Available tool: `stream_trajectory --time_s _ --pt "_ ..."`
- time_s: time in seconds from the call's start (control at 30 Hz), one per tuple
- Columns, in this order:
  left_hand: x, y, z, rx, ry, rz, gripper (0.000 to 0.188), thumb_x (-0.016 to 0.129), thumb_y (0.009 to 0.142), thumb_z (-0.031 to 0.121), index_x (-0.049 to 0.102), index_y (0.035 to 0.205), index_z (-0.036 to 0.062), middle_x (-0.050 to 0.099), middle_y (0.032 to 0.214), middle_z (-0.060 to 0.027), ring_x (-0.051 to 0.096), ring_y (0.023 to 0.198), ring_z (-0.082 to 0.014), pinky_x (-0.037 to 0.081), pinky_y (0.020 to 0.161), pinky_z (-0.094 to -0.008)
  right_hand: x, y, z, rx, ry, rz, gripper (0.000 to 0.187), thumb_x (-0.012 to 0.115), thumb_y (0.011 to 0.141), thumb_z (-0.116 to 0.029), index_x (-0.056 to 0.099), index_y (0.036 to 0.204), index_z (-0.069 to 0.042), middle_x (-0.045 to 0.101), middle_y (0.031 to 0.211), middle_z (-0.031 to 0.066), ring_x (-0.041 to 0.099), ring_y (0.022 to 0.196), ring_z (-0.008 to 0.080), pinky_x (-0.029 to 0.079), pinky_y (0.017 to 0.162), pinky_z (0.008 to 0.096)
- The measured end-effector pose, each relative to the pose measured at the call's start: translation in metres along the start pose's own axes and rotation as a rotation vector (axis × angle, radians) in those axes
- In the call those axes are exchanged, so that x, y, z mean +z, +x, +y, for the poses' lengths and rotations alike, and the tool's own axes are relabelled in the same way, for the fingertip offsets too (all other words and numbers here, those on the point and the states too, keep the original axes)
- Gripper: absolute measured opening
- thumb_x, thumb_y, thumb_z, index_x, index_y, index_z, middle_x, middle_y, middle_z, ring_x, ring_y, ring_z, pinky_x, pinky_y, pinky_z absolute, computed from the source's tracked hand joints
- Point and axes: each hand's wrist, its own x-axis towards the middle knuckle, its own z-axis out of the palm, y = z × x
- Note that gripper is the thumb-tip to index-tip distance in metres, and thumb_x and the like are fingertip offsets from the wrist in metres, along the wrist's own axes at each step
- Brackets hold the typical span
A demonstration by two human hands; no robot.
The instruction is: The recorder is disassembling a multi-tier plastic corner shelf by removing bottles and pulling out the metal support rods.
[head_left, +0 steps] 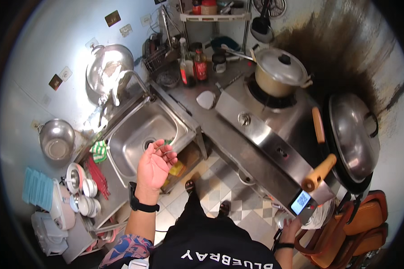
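Loosely curled, left hand point(155, 166) fingers point(166, 152) hold nothing.

The sink point(141, 130) sits to the left, with bowls and cups point(83, 193) on the counter at its near left. The left hand point(155, 166) hangs over the sink's near edge. To the right stands the stove point(265, 134), a lidded pot point(280, 71) on its far burner and a covered wok point(352, 134) on the near one. The right hand point(292, 228) holds a phone point(302, 202) by the stove's near corner.
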Motion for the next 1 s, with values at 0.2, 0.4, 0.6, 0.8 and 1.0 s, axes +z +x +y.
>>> stream_trajectory --time_s 0.2,0.4,0.6,0.8,1.0 --pt "-0.023 0.073 0.051 -0.04 -0.106 0.034 0.027 0.047 0.09 0.032 0.054 0.102 0.009 0.059 0.088 -0.0085 0.058 0.08 -0.0254 0.047 0.073 -0.0381 0.15 -0.186 -0.036 0.001 -0.37 -0.524 0.025 0.053 0.087 -0.019 0.053 0.107 -0.003 0.055 0.085 0.0053 0.052 0.067 0.0139 0.049 0.06 0.0293" --pt "-0.101 0.079 0.116 0.025 -0.177 0.08 0.028 0.047 0.09 0.031 0.058 0.102 0.0089 0.063 0.087 -0.0095 0.06 0.08 -0.026 0.048 0.072 -0.0377 0.323 -0.286 -0.097 -0.334 -0.498 -0.996 0.024 0.055 0.087 -0.011 0.054 0.107 0.001 0.06 0.085 0.0077 0.058 0.072 0.0133 0.05 0.064 0.0273" --pt "-0.197 0.026 0.149 0.102 -0.126 0.447 0.026 0.047 0.09 0.033 0.056 0.1 0.0116 0.058 0.086 -0.0058 0.054 0.078 -0.0229 0.044 0.07 -0.0364 0.459 -0.347 -0.16 -0.584 -0.777 -1.313 0.03 0.058 0.087 -0.017 0.053 0.11 0.002 0.06 0.086 0.0064 0.056 0.073 0.0107 0.048 0.067 0.0235" --pt "-0.25 -0.06 0.137 0.128 -0.121 0.631 0.042 0.044 0.089 0.049 0.053 0.089 0.0079 0.055 0.074 -0.0074 0.054 0.073 -0.0219 0.044 0.072 -0.037 0.557 -0.386 -0.238 -0.802 -0.89 -1.361 0.03 0.058 0.087 -0.021 0.054 0.108 0.001 0.061 0.082 0.0057 0.057 0.068 0.0104 0.048 0.063 0.0235" --pt "-0.25 -0.055 0.136 0.188 -0.159 0.676 0.041 0.044 0.089 0.048 0.053 0.089 0.0079 0.055 0.075 -0.0075 0.054 0.074 -0.0221 0.044 0.072 -0.0372 0.644 -0.383 -0.345 -0.889 -0.69 -1.079 0.029 0.059 0.085 -0.018 0.055 0.11 -0.002 0.059 0.079 0.0011 0.055 0.064 0.0094 0.049 0.061 0.026"
